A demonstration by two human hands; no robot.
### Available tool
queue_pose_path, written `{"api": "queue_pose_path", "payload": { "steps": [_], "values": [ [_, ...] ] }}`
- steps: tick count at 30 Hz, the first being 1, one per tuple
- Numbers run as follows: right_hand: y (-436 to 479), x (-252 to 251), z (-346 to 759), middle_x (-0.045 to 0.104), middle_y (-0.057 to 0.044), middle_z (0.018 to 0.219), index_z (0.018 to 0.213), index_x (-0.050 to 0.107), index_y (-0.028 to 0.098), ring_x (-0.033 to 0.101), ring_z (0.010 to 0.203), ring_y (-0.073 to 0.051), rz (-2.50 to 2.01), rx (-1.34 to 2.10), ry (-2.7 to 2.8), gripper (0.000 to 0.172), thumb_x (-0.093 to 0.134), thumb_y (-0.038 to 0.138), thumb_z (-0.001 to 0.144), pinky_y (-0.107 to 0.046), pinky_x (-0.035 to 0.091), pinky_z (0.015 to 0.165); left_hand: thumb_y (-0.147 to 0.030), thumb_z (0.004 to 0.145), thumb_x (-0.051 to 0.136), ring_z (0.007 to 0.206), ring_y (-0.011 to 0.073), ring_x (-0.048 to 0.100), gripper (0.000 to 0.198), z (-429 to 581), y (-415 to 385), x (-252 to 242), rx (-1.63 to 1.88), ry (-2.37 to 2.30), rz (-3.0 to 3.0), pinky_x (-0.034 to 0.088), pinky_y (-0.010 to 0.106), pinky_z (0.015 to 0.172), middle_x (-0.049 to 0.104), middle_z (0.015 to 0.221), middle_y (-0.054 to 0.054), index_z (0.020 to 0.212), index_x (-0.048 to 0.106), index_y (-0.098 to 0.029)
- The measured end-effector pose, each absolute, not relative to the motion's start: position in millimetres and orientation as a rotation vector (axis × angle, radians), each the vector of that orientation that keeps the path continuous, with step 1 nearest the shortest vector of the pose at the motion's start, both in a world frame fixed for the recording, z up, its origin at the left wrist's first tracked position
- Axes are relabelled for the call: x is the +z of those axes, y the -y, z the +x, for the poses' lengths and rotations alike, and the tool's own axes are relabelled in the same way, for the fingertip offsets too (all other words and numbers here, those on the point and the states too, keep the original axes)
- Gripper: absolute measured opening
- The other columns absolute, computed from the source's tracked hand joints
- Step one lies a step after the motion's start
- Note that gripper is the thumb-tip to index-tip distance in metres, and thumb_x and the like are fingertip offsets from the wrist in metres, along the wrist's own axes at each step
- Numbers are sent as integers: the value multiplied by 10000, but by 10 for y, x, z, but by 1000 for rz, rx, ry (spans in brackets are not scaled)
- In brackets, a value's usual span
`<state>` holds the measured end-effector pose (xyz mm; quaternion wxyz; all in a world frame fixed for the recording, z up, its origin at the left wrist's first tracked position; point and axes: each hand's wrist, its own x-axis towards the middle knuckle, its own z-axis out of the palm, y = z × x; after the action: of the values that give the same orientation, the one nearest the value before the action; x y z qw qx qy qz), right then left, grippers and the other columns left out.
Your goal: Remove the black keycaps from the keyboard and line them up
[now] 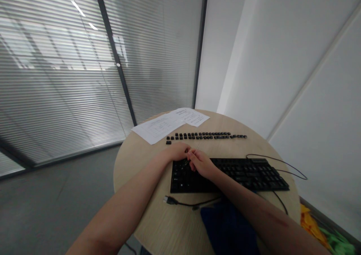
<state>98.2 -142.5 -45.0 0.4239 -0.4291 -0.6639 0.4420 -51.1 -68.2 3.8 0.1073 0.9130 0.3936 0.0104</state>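
A black keyboard lies across the round table, with several keys gone from its left part. Over its upper left corner my two hands meet. My left hand has its fingers curled at the keyboard's back edge, near a small dark thing I cannot make out. Closed beside it, my right hand has its fingertips pressed together over the left keys; whatever they hold is hidden. Behind my hands, loose black keycaps stand in rows, with a single keycap at the left in front of them.
Printed papers lie at the table's back left. A USB plug on a black cable is in front of the keyboard, near a dark blue cloth. Another cable loops past the right edge. Blinds and a white wall stand behind.
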Motion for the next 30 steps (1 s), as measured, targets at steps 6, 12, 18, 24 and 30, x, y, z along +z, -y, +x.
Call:
{"api": "queue_pose_path", "payload": {
  "steps": [6, 12, 18, 24, 30],
  "values": [
    [1446, -418, 975, 488, 70, 488, 814, 474, 226, 437, 428, -110, -1044, 1141, 1655, 366, 428, 557, 962, -234, 336, 475, -217, 829, 590, 763, 192, 612, 128, -499, 728, 100, 23, -1151, 2665, 423, 273, 669, 715, 812, 57, 820, 706, -165],
    [1469, -395, 957, 459, 81, 487, 809, 454, 228, 418, 426, -103, -1022, 1160, 1642, 391, 419, 592, 948, -230, 316, 468, -226, 840, 583, 784, 188, 610, 158, -490, 709, 88, -15, -1145, 2673, 426, 263, 687, 722, 836, 54, 872, 724, -160],
    [1459, -399, 963, 468, 82, 486, 819, 460, 228, 421, 424, -102, -1026, 1149, 1646, 362, 436, 565, 949, -232, 310, 464, -249, 837, 574, 828, 221, 626, 197, -494, 702, 74, -18, -1144, 2695, 424, 288, 688, 731, 894, 80, 911, 737, -166],
    [1451, -412, 963, 475, 82, 483, 822, 457, 229, 429, 421, -104, -1033, 1163, 1644, 350, 441, 556, 948, -231, 315, 464, -241, 840, 577, 833, 224, 638, 168, -498, 718, 95, -9, -1147, 2682, 412, 287, 677, 727, 881, 82, 875, 725, -169],
    [1459, -409, 965, 480, 79, 488, 820, 459, 225, 430, 430, -103, -1026, 1151, 1643, 309, 451, 505, 951, -228, 326, 473, -241, 826, 589, 816, 205, 624, 163, -498, 710, 77, -1, -1152, 2680, 415, 274, 678, 729, 877, 78, 873, 720, -156]
  ]
}}
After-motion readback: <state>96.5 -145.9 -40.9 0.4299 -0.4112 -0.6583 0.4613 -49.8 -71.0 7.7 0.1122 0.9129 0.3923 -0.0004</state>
